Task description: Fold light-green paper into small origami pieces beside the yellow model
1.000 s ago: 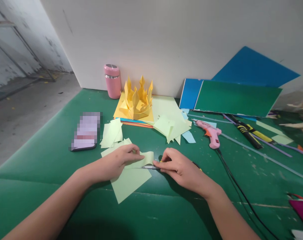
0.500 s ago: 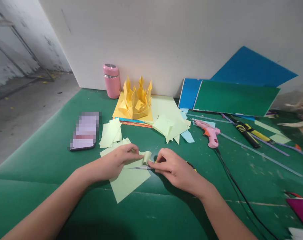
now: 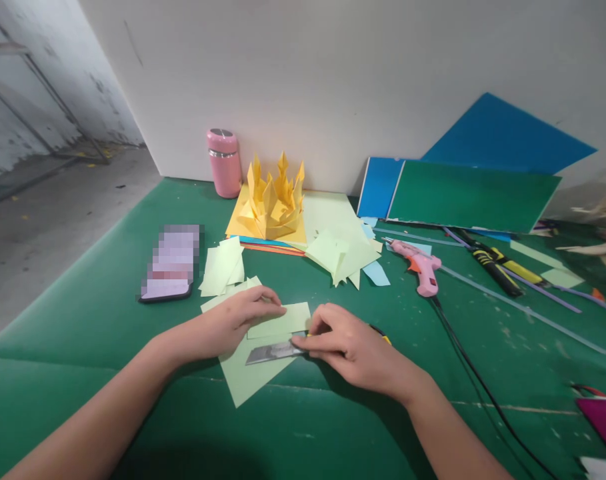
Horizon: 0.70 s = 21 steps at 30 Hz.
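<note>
Gripping a craft knife, the right hand (image 3: 345,343) is closed around its handle, which mostly hides inside the fist, with only a bit of black and yellow showing behind the fingers. The bare blade (image 3: 270,352) points left over a light green sheet (image 3: 247,383), just on the near side of a green paper strip (image 3: 293,317); whether its edge touches the sheet I cannot tell. The left hand (image 3: 253,315) lies palm down on the papers, fingers slightly bent and apart, the tips on the strip, whose right end reaches the right hand's fingers.

Beyond the left hand, small green pieces (image 3: 223,267) lie in a loose pile, with a phone (image 3: 175,260), its screen blurred out, to their left. Farther back, a yellow folded-paper crown (image 3: 267,213) stands on a stack of coloured paper (image 3: 237,223), near a pink flask (image 3: 226,170). More pale green cuttings (image 3: 345,253) lie right of the stack. Past these rests a pink glue gun (image 3: 423,267), its black cord (image 3: 467,367) running toward the near edge. Black-and-yellow handled tools (image 3: 497,270) lie farther right, in front of a green board (image 3: 473,197) leaning at the wall (image 3: 307,80).
</note>
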Each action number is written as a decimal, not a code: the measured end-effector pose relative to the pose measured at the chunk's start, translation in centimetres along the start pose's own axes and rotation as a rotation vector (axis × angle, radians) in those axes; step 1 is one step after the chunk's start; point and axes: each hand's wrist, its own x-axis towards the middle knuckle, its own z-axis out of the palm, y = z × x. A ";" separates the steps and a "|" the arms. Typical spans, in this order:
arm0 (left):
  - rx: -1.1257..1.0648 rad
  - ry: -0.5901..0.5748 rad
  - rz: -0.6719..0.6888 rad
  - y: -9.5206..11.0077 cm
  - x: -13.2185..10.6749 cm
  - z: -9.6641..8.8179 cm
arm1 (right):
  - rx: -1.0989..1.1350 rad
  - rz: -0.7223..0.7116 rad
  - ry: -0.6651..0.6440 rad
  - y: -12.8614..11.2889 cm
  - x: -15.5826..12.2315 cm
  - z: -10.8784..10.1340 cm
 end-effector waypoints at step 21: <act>0.096 0.415 0.139 0.9 0.2 2.0 | -0.047 0.004 0.346 0.2 0.5 0.8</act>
